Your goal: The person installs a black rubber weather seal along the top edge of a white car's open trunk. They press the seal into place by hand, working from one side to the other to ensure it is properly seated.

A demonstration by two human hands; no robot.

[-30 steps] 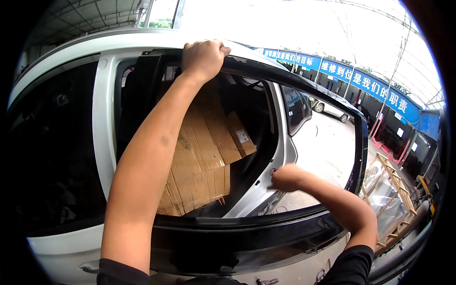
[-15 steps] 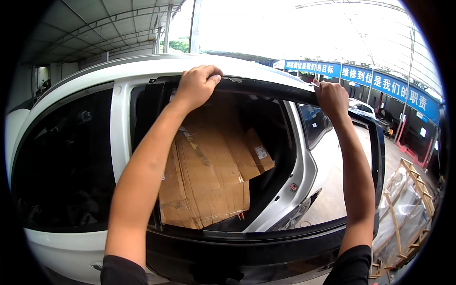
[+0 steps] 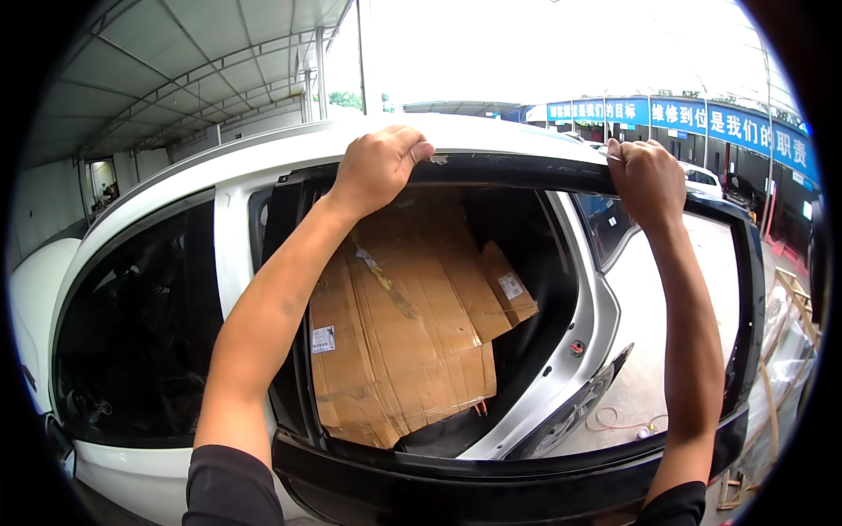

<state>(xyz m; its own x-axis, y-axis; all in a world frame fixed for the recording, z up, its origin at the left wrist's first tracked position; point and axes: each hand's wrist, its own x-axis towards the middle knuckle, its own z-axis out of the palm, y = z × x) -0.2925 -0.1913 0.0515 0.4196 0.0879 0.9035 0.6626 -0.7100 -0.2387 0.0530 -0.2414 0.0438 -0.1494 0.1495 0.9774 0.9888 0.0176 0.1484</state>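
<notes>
A black car door frame (image 3: 526, 167) with a glassless opening stands ajar in front of me, beside a white car (image 3: 237, 237). On its top bar rests my left hand (image 3: 379, 167), thumb and forefinger pinched together at the upper edge. A pale, ragged patch shows on the bar just by that thumb. Farther right along the same bar, my right hand (image 3: 649, 180) is closed, its fingertips pressed together near a small whitish bit. What either pinch holds is too small or hidden to make out. Both arms reach up from below.
Through the opening, flattened cardboard (image 3: 403, 333) with paper labels lies inside the car. A silver door pillar (image 3: 592, 324) stands right of it. Wood-framed, plastic-wrapped goods (image 3: 781, 368) are at the right. A blue banner (image 3: 684, 118) and another white car (image 3: 702, 180) are behind.
My view has shifted, so the door and cardboard appear farther right and lower. Both hands stay closed at the top bar, in nearly the same places along it.
</notes>
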